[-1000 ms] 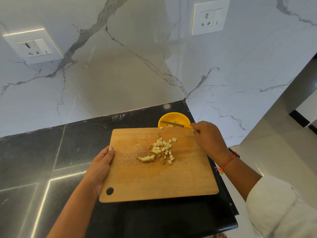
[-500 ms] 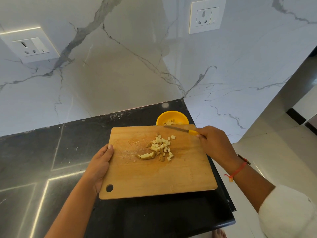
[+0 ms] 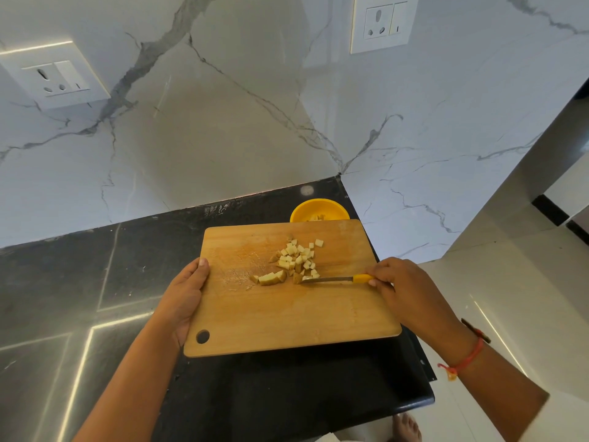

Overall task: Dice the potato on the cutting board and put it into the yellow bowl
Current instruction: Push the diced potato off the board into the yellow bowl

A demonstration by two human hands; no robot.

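On the cutting board [image 3: 287, 317], the heap of potato dice [image 3: 296, 258] sits just beyond the knife [image 3: 331, 279], with a bigger chunk [image 3: 271, 278] to its left, between both hands. Half a second back the blade was up by the yellow bowl [image 3: 318, 208]; now it's down at the pile's near side, tip touching the cubes. The right hand [image 3: 408, 288] has fingers curled round the yellow handle. The left hand [image 3: 185, 291] grips the board's left edge, thumb on top.
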